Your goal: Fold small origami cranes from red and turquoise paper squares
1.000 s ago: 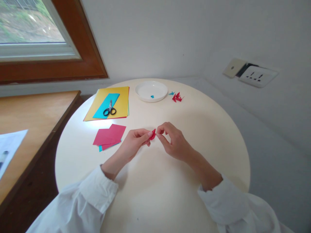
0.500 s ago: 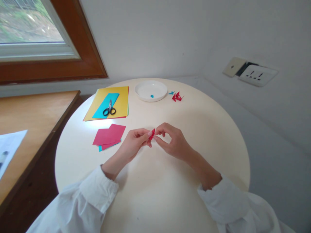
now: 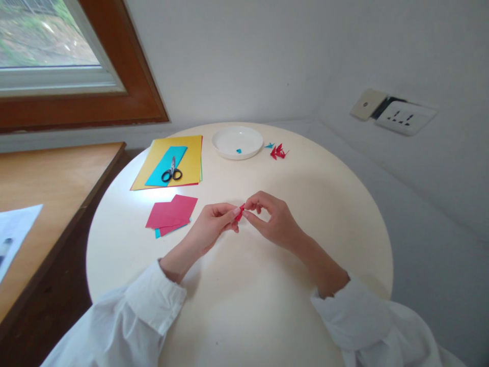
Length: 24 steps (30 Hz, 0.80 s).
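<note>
A small folded red paper piece (image 3: 240, 214) is sitting between the two hands, above the round cream-white table (image 3: 237, 306). From its nine o'clock side, the bare left hand (image 3: 214, 221) is holding it in a narrow pinch under the thumb. From three o'clock, the bare right hand (image 3: 273, 219) is bringing thumb and forefinger close together at its edge; whether they are gripping it, I cannot tell.

Measured from that piece, flat red paper squares (image 3: 173, 214) are lying at nine o'clock, overlapping a blue sheet (image 3: 157, 233). At ten o'clock, black-handled metal scissors (image 3: 172, 168) are resting on a blue paper strip (image 3: 178, 153), which is lying on a yellow-topped paper stack (image 3: 191, 158). At twelve, a round white plate (image 3: 229, 137) is holding a tiny blue paper piece (image 3: 239, 151). At one, pointed red folded-paper figures (image 3: 278, 151) are clustering near a blue one (image 3: 269, 146).
</note>
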Tool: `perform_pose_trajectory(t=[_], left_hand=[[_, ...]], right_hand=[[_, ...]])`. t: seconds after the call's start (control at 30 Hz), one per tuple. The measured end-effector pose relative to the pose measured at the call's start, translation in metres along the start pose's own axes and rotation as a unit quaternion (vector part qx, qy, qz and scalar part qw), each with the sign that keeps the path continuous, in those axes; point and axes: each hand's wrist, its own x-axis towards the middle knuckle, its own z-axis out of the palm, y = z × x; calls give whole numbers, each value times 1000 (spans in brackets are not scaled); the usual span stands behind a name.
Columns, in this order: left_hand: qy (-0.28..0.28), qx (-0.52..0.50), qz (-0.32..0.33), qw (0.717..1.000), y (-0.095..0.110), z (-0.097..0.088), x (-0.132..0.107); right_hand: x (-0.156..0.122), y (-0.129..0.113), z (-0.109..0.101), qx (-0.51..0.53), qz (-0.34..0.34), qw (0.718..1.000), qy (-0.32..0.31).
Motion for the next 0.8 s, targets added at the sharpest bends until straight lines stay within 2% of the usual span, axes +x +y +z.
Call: perform_pose_trajectory(t=[0.23, 0.53, 0.63, 0.8], left_hand=[[5, 12, 0, 1000, -5, -3, 2], [12, 7, 1, 1000, -1, 1, 1], [15, 7, 0, 1000, -1, 1, 0], [18, -15, -7, 1000, -2, 1, 0]], right_hand=[[1, 1, -1, -22, -30, 999, -3], [0, 2, 1, -48, -49, 998, 10], [0, 2, 2, -33, -29, 999, 9], [1, 1, 4, 36, 54, 998, -7]])
